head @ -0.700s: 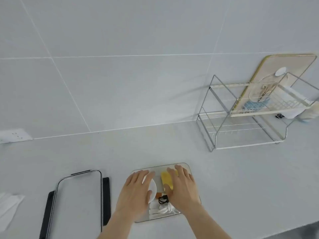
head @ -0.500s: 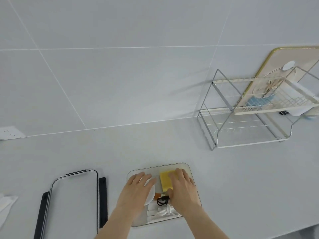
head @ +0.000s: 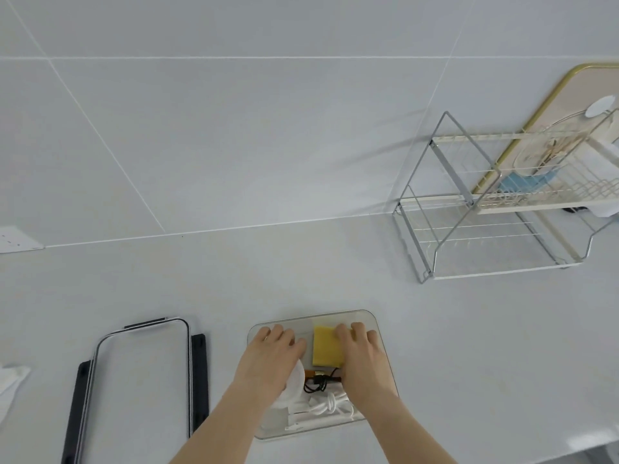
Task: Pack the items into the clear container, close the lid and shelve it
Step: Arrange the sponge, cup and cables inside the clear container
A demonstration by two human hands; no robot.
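Since the earlier frames my view has tilted: the wire rack (head: 502, 209) now sits farther right and the socket plate (head: 16, 241) lies at the left edge, while both of my hands have stayed pressed into the same spot. The clear container (head: 375, 321) lies on the pale counter (head: 301, 269) low in the middle of the view, its long axis running away from me toward the tiled wall (head: 234, 128), its far short end pointing at the wall. My left hand (head: 273, 354) lies flat, fingers spread and released, palm down over the container's left half, covering part of a round white item (head: 294, 385). My right hand (head: 363, 358) lies flat over the right half, fingers extended, fingertips resting on the far right edge of the yellow sponge (head: 326, 346); neither hand grasps anything. The sponge lies between my two hands, its long axis parallel to the container's. Nearer me, in the gap between my wrists, lie a coiled black cable (head: 320, 383) and a knotted white cable (head: 330, 401). The lid (head: 140, 380), clear with black side clips, lies on the counter well to the left of my left hand, its long axis also pointing toward the wall. A white cloth (head: 11, 380) shows at the left edge.
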